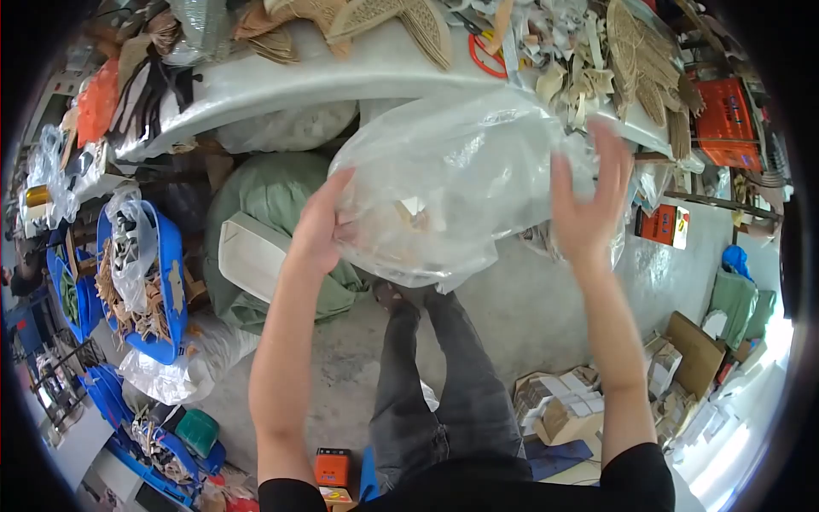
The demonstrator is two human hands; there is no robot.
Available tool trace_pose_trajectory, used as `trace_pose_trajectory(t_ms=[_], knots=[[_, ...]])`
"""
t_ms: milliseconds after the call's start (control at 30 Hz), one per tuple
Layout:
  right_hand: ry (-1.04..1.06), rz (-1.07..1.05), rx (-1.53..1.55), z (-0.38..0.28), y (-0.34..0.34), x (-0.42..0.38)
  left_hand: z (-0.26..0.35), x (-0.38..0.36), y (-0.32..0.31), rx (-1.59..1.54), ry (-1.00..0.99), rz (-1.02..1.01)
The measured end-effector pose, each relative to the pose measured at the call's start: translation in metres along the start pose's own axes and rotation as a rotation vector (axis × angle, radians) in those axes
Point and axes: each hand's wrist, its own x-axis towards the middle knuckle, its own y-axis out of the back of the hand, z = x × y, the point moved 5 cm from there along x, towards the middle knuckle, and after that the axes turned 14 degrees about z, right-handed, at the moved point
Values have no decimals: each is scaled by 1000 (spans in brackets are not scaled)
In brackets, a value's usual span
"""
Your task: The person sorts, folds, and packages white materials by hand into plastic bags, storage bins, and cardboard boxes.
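Note:
A large clear plastic bag (452,171) hangs in front of the workbench, with a few small pieces visible through its lower left part. My left hand (326,224) grips the bag's left edge, its fingers partly hidden by the plastic. At the bag's right side is my right hand (590,200), raised with its fingers spread and slightly blurred. It holds nothing.
The workbench (341,72) carries patterned brown pieces (418,34), red-handled scissors (486,58) and scraps. A green sack (273,192) with a white tray (249,256) stands below left, near a blue basket (175,290). Cardboard boxes (567,405) lie at the lower right.

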Motion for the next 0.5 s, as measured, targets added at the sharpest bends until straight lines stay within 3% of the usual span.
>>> trace_pose_trajectory(t_ms=[33, 67, 100, 133, 167, 200, 267, 300, 400, 467, 500], knots=[[-79, -37, 85, -14, 13, -24, 7, -7, -4, -14, 21, 2], [-292, -272, 204, -21, 14, -69, 12, -15, -8, -26, 46, 6], [-243, -440, 383, -43, 8, -103, 19, -27, -11, -36, 53, 12], [-259, -518, 310, -66, -8, -128, 27, -38, -14, -47, 60, 19], [-297, -597, 310, -74, -27, -154, 27, -59, -21, -65, 188, -65], [-390, -648, 398, -68, -48, -186, 20, -78, -27, -84, 318, -147], [-673, -699, 649, -36, -79, -245, -7, -91, -32, -99, 292, -157], [-796, -698, 622, -20, -76, -258, -16, -96, -35, -108, 279, -158], [-997, -666, 493, 8, -21, -221, -31, -124, -28, -93, 314, -60], [-1007, -671, 472, 14, 34, -152, -32, -150, -28, -86, 277, -41], [-992, -684, 486, 10, 61, -119, -34, -169, -31, -108, 174, -163]])
